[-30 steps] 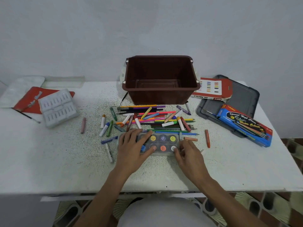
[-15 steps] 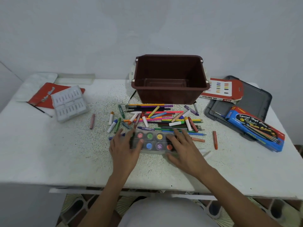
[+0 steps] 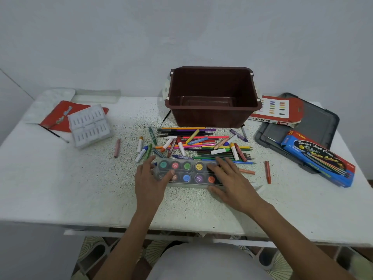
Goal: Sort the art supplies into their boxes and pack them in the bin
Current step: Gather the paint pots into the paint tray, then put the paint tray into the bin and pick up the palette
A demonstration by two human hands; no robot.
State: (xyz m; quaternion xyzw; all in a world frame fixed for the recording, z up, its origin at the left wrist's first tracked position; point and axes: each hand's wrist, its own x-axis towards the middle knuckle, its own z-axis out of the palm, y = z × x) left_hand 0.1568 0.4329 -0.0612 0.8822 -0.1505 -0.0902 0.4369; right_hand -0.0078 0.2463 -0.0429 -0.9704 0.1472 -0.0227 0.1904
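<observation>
A clear paint box (image 3: 187,171) with round colour pots lies on the white table (image 3: 60,188), just in front of a pile of loose pencils, markers and crayons (image 3: 203,144). My left hand (image 3: 150,178) rests at the box's left end, thumb on the lid and fingers stretched beside it. My right hand (image 3: 230,180) lies flat over the right part of the lid, with its thumb along the front edge. Behind the pile stands the empty brown bin (image 3: 212,118).
A blue water-colour pencil box (image 3: 316,156) lies on a grey lid (image 3: 323,120) at the right, beside a red oil-pastel box (image 3: 276,110). At the left are a white plastic insert tray (image 3: 89,126), a red packet (image 3: 58,116) and a stray crayon (image 3: 117,147). An orange crayon (image 3: 267,171) lies right of the paint box.
My right hand slid from the box's right end up onto its lid. My left hand shifted from the lid toward the left end. The camera turned slightly left.
</observation>
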